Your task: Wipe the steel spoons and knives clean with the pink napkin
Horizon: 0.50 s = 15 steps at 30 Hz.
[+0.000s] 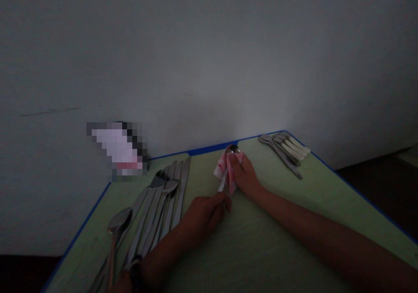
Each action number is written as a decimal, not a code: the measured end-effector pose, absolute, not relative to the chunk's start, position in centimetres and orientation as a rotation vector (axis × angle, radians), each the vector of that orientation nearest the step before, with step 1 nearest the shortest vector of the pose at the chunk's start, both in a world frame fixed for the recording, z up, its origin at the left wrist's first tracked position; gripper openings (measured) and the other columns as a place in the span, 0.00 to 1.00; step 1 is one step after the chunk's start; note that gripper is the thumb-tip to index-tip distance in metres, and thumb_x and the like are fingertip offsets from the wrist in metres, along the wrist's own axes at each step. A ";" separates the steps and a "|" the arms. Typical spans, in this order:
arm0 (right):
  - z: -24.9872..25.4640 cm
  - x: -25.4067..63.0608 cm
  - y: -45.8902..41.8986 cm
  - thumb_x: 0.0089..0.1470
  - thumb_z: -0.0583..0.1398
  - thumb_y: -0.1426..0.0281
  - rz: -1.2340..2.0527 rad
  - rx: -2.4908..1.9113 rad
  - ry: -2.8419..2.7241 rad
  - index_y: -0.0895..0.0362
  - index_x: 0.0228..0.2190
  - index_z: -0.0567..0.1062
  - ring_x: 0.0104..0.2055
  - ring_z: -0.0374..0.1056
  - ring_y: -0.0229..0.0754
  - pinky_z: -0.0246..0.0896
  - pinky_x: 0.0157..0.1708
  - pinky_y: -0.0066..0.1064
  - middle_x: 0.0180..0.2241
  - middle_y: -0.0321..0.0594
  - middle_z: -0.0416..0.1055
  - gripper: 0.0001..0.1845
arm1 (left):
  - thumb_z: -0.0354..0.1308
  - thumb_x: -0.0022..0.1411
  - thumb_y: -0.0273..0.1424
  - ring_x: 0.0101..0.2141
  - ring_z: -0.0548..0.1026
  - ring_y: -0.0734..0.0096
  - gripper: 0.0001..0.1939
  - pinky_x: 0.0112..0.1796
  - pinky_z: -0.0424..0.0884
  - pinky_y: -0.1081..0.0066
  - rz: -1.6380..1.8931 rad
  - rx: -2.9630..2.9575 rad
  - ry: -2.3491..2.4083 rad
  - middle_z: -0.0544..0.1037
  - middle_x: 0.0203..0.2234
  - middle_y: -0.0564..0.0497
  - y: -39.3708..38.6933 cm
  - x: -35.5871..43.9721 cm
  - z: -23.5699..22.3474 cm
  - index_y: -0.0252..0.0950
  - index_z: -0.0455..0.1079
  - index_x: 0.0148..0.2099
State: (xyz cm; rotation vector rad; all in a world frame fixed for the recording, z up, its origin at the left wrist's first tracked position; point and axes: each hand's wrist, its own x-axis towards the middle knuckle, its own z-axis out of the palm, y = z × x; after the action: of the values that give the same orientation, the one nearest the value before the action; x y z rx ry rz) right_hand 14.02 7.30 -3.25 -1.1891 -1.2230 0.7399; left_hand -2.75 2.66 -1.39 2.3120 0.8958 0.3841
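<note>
The left hand (206, 214) and the right hand (246, 175) are both bare; the right forearm (313, 230) is bare as far as it shows; around the left forearm (166, 254) sits a dark, almost black band (135, 273); dimness and blur hide whether it is a watch or a plain strap.

Pink-and-white cloth (230, 173), blue-edged green tabletop (261, 234)

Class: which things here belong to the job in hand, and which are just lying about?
In the job:
Shiny metal spoon, its handle in the left hand
Pink-and-white cloth, held against it by the right hand
Probably the silver metal cutlery at left, silver and white-handled cutlery at right

Just lying about, apparently:
Pale, dark-edged, pixelated object at far left
</note>
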 end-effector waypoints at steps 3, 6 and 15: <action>-3.1 14.4 7.8 0.56 0.51 0.53 0.685 -1.163 -1.169 0.58 0.40 0.70 0.35 0.69 0.42 0.62 0.38 0.32 0.34 0.43 0.74 0.22 | 0.41 0.62 0.26 0.22 0.66 0.75 0.11 0.26 0.59 0.77 0.374 2.338 0.929 0.66 0.20 0.57 2.7 -2.7 -1.5 0.37 0.65 0.36; -2.7 14.8 7.9 0.55 0.52 0.52 0.734 -1.113 -1.101 0.56 0.45 0.68 0.35 0.70 0.41 0.63 0.37 0.32 0.35 0.42 0.74 0.24 | 0.41 0.62 0.25 0.23 0.67 0.75 0.11 0.27 0.60 0.77 0.365 2.378 0.907 0.67 0.21 0.56 2.7 -2.7 -1.5 0.37 0.65 0.36; -2.2 15.2 8.0 0.55 0.51 0.51 1.038 -0.962 -1.253 0.58 0.28 0.72 0.25 0.66 0.36 0.61 0.28 0.28 0.26 0.39 0.73 0.24 | 0.42 0.61 0.24 0.23 0.68 0.74 0.11 0.28 0.61 0.76 0.334 2.392 0.942 0.70 0.22 0.55 2.6 -2.6 -1.3 0.36 0.65 0.36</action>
State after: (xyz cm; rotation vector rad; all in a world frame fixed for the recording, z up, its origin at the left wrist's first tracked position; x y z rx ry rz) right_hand 15.25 7.96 -2.18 -0.9621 -1.2534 1.0376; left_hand -2.55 2.56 -1.34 2.3917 0.9421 0.3338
